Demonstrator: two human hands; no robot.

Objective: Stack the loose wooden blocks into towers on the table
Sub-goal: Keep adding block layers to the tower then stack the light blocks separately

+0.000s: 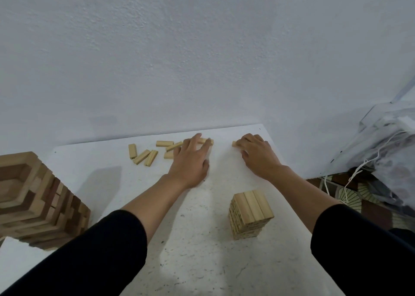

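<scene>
Tower (250, 215) nearside of loose blocks (143, 155) | bigger stack (33, 197) left | plastic bag (386, 152) right

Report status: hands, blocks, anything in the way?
Left hand open, fingers spread over the loose blocks. Right hand grips one block. Tower stands nearer the camera, nothing between it and the hands.

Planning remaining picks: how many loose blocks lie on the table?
8: a fan of three blocks far left, a cluster of three beside the left hand, one block under its fingers, another block in the right hand's grip. Hands may hide more.
</scene>
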